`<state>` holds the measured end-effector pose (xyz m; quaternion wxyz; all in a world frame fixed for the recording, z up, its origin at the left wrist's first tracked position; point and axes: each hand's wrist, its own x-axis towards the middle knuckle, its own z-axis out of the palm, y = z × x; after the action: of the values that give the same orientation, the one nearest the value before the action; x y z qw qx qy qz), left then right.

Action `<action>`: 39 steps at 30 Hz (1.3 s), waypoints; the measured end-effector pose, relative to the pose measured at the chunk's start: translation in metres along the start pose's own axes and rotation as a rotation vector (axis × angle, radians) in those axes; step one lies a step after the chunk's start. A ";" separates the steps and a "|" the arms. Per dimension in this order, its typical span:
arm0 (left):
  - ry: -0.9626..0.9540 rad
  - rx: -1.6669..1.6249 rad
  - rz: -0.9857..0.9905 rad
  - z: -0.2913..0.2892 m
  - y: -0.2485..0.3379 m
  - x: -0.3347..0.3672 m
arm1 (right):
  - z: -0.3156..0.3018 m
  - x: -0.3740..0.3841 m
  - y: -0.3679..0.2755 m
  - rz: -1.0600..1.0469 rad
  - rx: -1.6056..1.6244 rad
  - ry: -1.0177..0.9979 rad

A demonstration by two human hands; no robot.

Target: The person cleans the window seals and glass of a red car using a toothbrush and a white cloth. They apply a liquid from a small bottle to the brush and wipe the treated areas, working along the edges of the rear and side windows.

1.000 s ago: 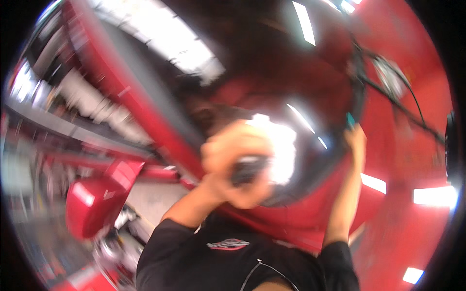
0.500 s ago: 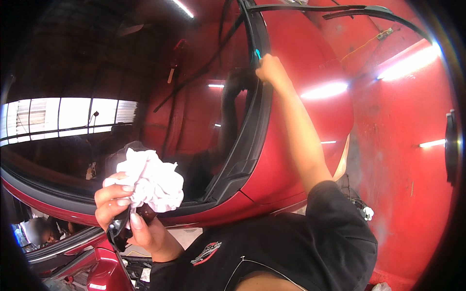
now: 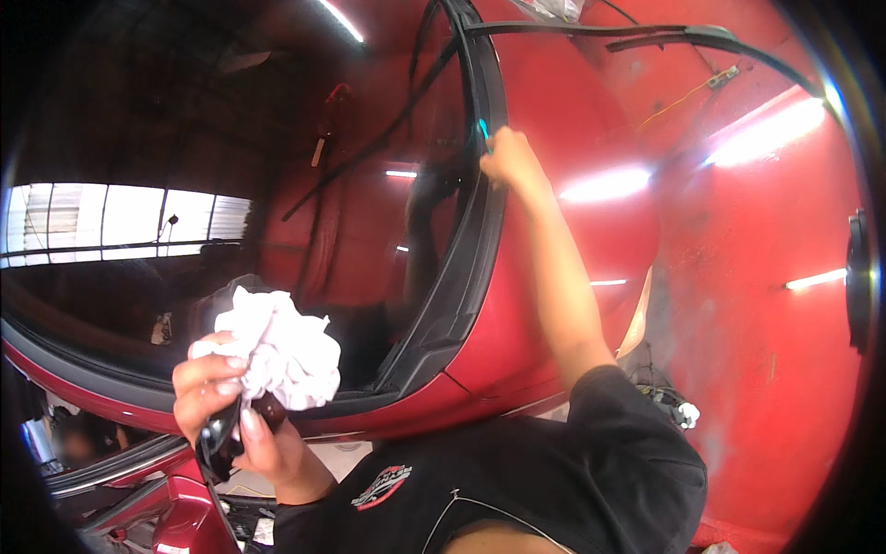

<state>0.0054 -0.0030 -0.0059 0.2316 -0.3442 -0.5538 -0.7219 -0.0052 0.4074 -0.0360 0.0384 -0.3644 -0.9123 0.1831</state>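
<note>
My left hand (image 3: pixel 226 406) is low on the left, closed around a crumpled white cloth (image 3: pixel 277 351) and a dark glossy object (image 3: pixel 217 443) under it. It hovers in front of the red car's windscreen glass (image 3: pixel 231 249). My right hand (image 3: pixel 512 164) is stretched up to the black trim strip (image 3: pixel 475 240) along the glass edge, pinching a small teal tool (image 3: pixel 483 129) against it. My black shirt (image 3: pixel 517 480) fills the lower middle.
Red car bodywork (image 3: pixel 738 277) with bright light reflections fills the right side. Black wiper arms (image 3: pixel 646 35) cross the top. Dark cables (image 3: pixel 369 138) run over the glass. More red panels and parts (image 3: pixel 185 522) lie at the lower left.
The view has swung from a blurred look at red panels to the windscreen edge. My right hand has slid a little along the trim; the left still holds the cloth.
</note>
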 end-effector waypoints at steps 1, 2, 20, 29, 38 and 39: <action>-0.005 0.013 -0.008 -0.001 -0.001 0.001 | -0.001 0.015 -0.001 -0.006 0.051 0.011; -0.010 0.026 -0.016 -0.001 -0.001 0.001 | 0.000 0.027 0.001 -0.010 0.100 0.022; -0.024 -0.162 -0.169 0.011 -0.002 0.014 | -0.016 -0.128 -0.024 -0.242 0.420 0.413; -0.250 -0.357 -0.368 0.039 0.027 -0.011 | -0.034 -0.311 -0.104 -0.714 1.297 0.123; -0.427 -0.301 -0.393 0.055 0.072 -0.010 | -0.017 -0.350 -0.092 -0.673 1.215 0.244; -0.422 -0.307 -0.402 0.054 0.075 -0.011 | -0.016 -0.352 -0.089 -0.726 1.208 0.353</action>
<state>0.0789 0.0277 0.0420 -0.0897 -0.4008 -0.5312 -0.7410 0.1973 0.1141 0.0334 0.4380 0.0221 -0.6956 0.5691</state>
